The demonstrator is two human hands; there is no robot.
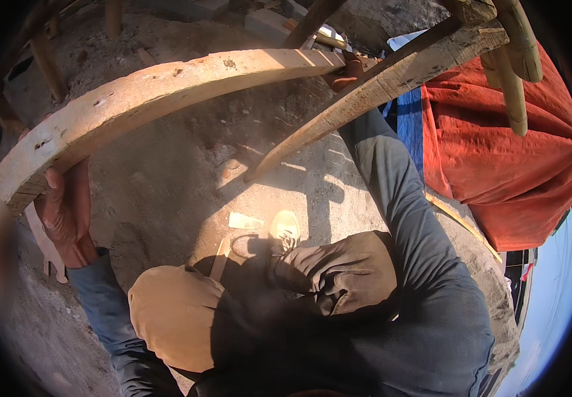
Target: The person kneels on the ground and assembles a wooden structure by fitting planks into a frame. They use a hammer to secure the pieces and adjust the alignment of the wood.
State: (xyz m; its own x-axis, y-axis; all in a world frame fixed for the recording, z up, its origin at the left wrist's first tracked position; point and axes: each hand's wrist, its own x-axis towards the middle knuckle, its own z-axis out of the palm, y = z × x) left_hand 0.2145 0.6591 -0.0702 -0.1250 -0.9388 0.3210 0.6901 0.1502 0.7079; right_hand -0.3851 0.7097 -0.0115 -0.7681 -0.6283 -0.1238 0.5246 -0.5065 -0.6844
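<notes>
A long squared wooden beam [160,83], bent-looking in the wide picture, crosses in front of me from the left edge to the upper middle. Near its left part, my left hand [67,205] grips the underside, its thumb against the near face and most of its fingers behind the wood. My right hand [349,71] is closed around the beam's far end, partly hidden by another timber. That second timber [392,83] slants down toward the ground between the beam and my right arm.
Bamboo poles [514,92] jut out at the upper right, beside an orange-red tarp [498,152] with a blue strip [410,132]. Wooden legs [47,66] stand at the upper left. Wood offcuts [245,221] lie on the dusty ground near my shoe [285,228].
</notes>
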